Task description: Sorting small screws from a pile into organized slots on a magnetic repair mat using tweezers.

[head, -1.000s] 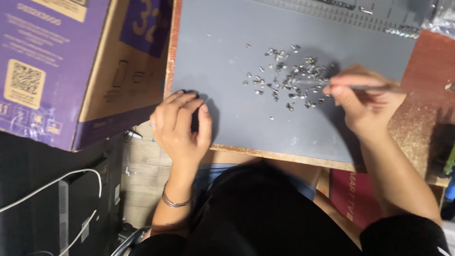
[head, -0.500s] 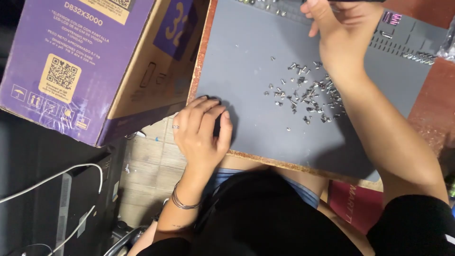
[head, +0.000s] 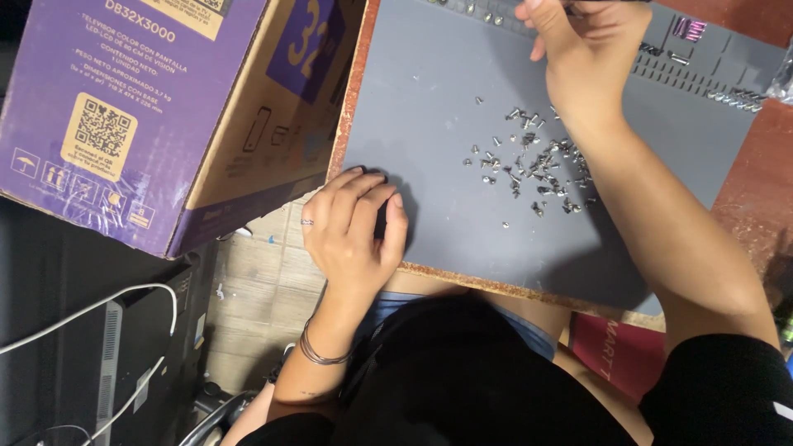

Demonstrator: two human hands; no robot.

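Observation:
A grey work mat (head: 446,107) lies on a reddish-brown table (head: 747,206). A loose scatter of several small silver screws (head: 537,165) sits in the mat's middle. My left hand (head: 351,231) rests on the mat's near left corner, fingers curled together over a small dark patch that I cannot make out. My right hand (head: 586,58) is stretched past the screws to the mat's far edge, fingers pinched on a thin dark tool (head: 611,2) that runs out of the top of the view.
A big purple cardboard box (head: 140,107) leans at the left, touching the table's edge. Sorted screws (head: 702,83) line the ribbed strip along the mat's far side. Below left are tiled floor (head: 256,306), a white cable (head: 83,318) and dark equipment.
My right hand has left the screw pile and travelled to the mat's far edge with the thin tool. My left hand has stayed on the corner. The view has shifted.

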